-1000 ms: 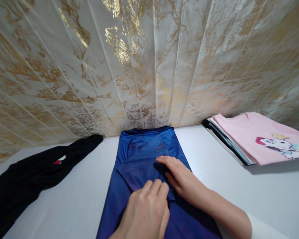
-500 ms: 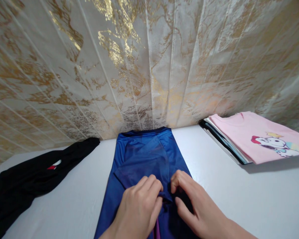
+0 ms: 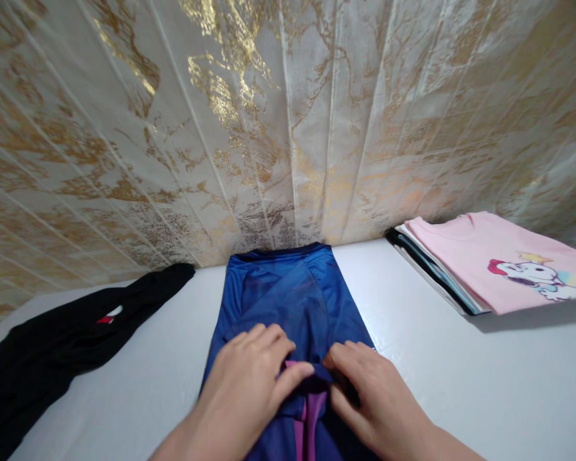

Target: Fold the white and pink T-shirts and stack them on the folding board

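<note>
A blue shirt (image 3: 288, 298) with magenta-purple stripes lies folded lengthwise on the white surface, its collar end toward the wall. A sleeve is laid across its front. My left hand (image 3: 244, 384) rests on the left part of the shirt, fingers stretched over the fabric and thumb held apart, reaching to the right by the sleeve's edge. On the other side, my right hand (image 3: 374, 397) pinches the sleeve's dark hem between thumb and fingers. The lower end of the shirt runs out of view under my hands.
To the left lies a crumpled black garment (image 3: 77, 339) with a small red and white logo. At the right stands a stack of folded clothes (image 3: 441, 275), a pink shirt (image 3: 494, 256) with a cartoon dog on top. A gold-patterned curtain (image 3: 288, 128) hangs behind the white surface (image 3: 461, 378).
My left hand has shifted left and its thumb has opened away from the fingers. My right hand has closed on the sleeve hem, and more magenta shows between the hands.
</note>
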A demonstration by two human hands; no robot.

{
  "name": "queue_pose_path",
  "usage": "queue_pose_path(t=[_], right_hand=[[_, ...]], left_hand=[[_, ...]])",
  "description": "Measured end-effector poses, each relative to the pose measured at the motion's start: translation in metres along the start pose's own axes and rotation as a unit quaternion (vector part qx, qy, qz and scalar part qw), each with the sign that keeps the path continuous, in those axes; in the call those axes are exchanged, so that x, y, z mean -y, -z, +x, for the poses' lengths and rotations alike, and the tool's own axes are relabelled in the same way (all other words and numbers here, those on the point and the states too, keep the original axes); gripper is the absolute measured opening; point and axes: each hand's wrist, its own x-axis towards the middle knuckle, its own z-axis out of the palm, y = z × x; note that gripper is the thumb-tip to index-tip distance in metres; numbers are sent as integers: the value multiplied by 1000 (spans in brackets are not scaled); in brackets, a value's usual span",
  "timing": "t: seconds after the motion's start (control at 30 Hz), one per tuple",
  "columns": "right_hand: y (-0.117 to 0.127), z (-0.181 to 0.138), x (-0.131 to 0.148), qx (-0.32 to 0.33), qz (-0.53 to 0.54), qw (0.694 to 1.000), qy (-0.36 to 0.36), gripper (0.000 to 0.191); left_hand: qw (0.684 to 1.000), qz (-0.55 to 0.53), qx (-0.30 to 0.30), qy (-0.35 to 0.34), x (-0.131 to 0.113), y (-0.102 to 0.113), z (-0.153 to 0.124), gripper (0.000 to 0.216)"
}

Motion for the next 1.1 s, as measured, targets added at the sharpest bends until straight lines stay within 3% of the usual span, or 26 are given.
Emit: queue_pose_path(t=[0.17,0.33,0.47,0.6,0.7,0.8,0.9,1.03,1.1], right_hand=[[3,0,2,-4,-13,1000,16,18],[1,-2,2,9,-47,998,31,23],[-2,-3,1,12,-41,999,26,32],[-1,-4,-1,-20,-57,997,50,42],[-1,-4,-1,-45,-85,993,64,43],[-1,-4,-1,-53,-110,989,80,43],[-1,-3,0,-53,-101,990,89,44],[0,-4,-3,-31,-71,995,66,39],[1,-4,-3,-22,-55,997,53,36]], left_hand=[[976,103,32,187,44,22,2,20],[973,128,47,184,56,14,1,11],[974,111,48,190,60,19,2,19],[968,118,22,222,70,24,5,22],[965,117,38,232,75,18,9,21],[966,102,56,230,77,15,13,16],[979,95,13,183,69,21,8,12],[999,3,36,29,26,18,-11,15],[999,-9,38,0,-2,5,-19,32]])
